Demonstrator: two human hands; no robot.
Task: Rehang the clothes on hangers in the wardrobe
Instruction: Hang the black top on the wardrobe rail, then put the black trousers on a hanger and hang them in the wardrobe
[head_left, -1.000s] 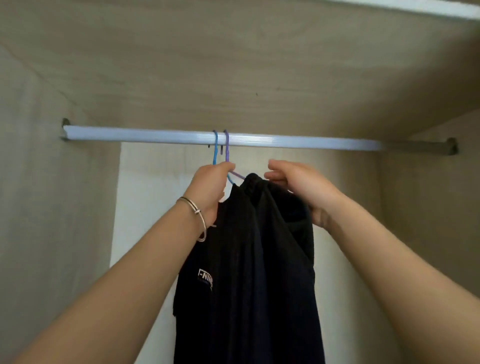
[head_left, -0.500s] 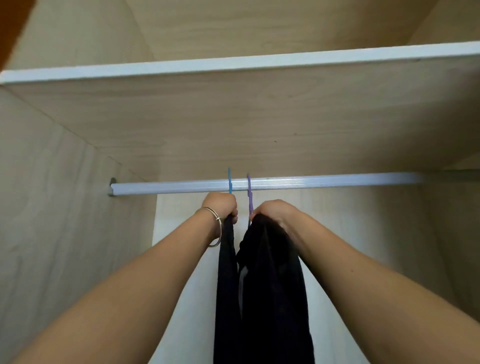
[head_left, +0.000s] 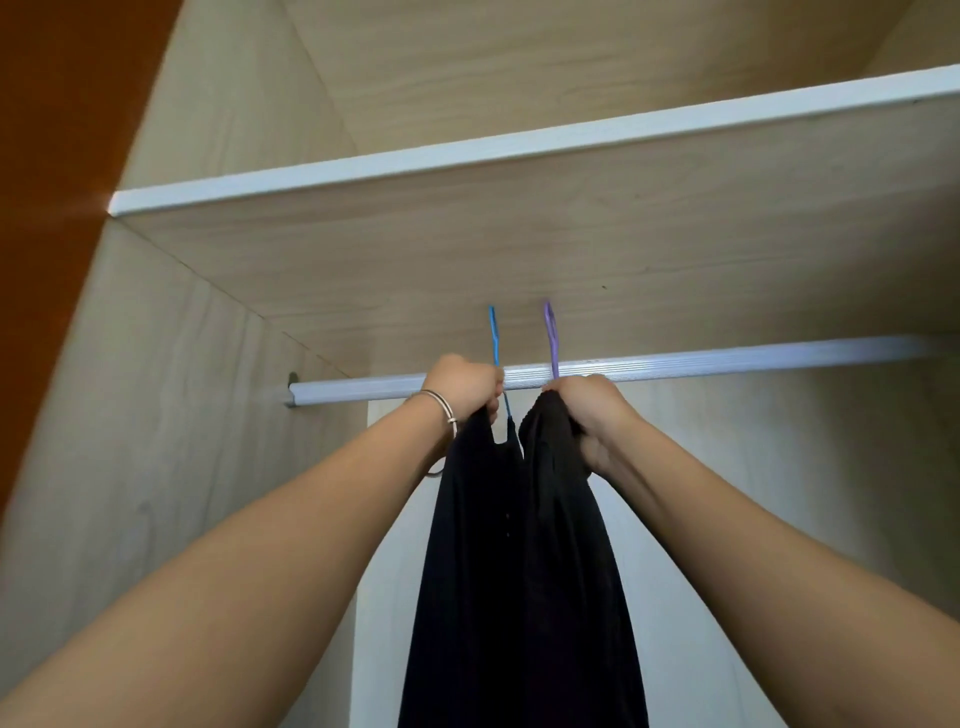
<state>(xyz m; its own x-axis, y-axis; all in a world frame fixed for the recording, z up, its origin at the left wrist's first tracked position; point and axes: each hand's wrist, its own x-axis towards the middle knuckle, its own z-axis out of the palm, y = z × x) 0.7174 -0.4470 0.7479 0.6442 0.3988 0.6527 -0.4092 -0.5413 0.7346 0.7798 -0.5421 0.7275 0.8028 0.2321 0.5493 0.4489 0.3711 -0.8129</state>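
Two black garments hang side by side below the silver wardrobe rail (head_left: 727, 361). My left hand (head_left: 465, 387), with a bracelet on the wrist, grips the top of the left black garment (head_left: 467, 545) at its blue hanger (head_left: 493, 338). My right hand (head_left: 584, 405) grips the bunched top of the right black garment (head_left: 576, 571) at its purple hanger (head_left: 551, 338). Both hooks stick up above the rail. The hanger bodies are hidden inside the cloth.
A wooden shelf with a white front edge (head_left: 519, 143) runs just above the rail. The wardrobe's left side wall (head_left: 156, 441) is close by, and the pale back panel (head_left: 753, 467) lies behind. The rail shows nothing else hanging on it to either side.
The view has tilted upward, bringing the shelf edge into sight. The two hangers have been pulled apart, and each hand now grips its own garment top.
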